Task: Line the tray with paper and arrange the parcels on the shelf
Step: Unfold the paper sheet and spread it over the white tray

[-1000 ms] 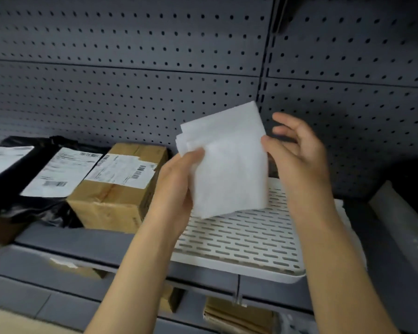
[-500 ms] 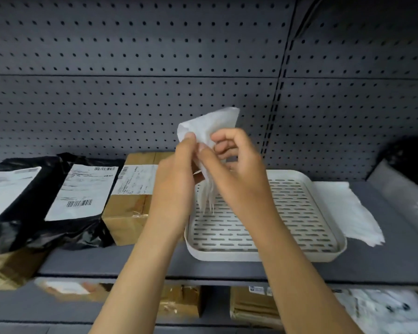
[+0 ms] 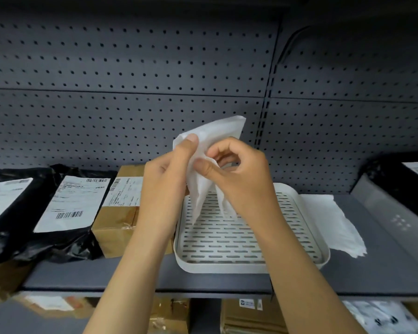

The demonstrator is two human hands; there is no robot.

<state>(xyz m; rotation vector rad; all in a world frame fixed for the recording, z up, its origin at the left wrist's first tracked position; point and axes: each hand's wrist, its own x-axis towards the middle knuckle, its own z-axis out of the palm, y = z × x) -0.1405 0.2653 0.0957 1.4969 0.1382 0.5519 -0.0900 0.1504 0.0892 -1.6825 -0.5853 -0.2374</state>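
Fingers [image 3: 198, 166] of both hands pinch one folded paper sheet [image 3: 203, 186], held upright above the tray [image 3: 227, 263], its long axis vertical. Left hand [image 3: 165, 184] grips its left edge, right hand [image 3: 239, 174] its right. Three parcels [image 3: 70, 203] lie left of the tray; one second sheet [image 3: 336, 225] lies right.

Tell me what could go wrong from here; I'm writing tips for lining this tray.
The thin white paper is pinched between the left hand and right hand; pulling its layers apart could tear it. Released from above, it may land crumpled on the slotted tray. The loose sheet beside the tray could get brushed off the shelf.
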